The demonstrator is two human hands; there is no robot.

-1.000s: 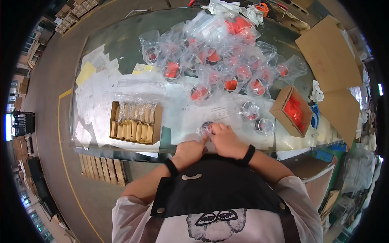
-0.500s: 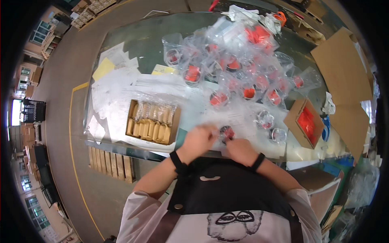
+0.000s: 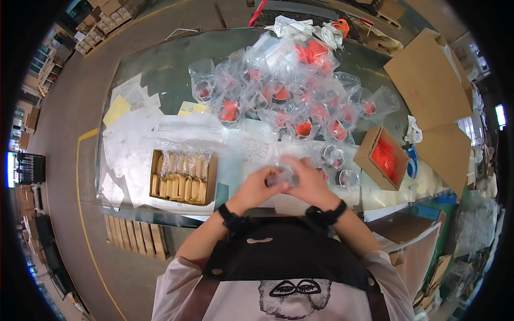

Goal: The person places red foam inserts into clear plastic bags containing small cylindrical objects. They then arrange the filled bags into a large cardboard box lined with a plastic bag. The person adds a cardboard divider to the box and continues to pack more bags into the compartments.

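Near the front of the table, my left hand (image 3: 260, 187) and my right hand (image 3: 312, 186) meet around a small thing wrapped in clear plastic (image 3: 285, 175). The fingers of both are closed on it, and they hide most of its shape. Just beyond my right hand's knuckles, a small round part with red in it (image 3: 323, 173) is partly covered. Two more round parts in clear plastic lie to the right, one bagged part farther back (image 3: 333, 156) and one silvery part nearer (image 3: 348, 179).
A heap of bagged round parts with red pieces (image 3: 281, 93) covers the far middle. To the left is a carton of small brown packets (image 3: 183, 176). On the right stand a carton holding red pieces (image 3: 386, 160) and a large open cardboard box (image 3: 428, 80). Papers (image 3: 134, 136) lie spread on the left.
My hands have come together around the plastic-wrapped thing; before, they were apart beside a dark and red round part. A red part now shows by my right hand. The whole view has shifted.
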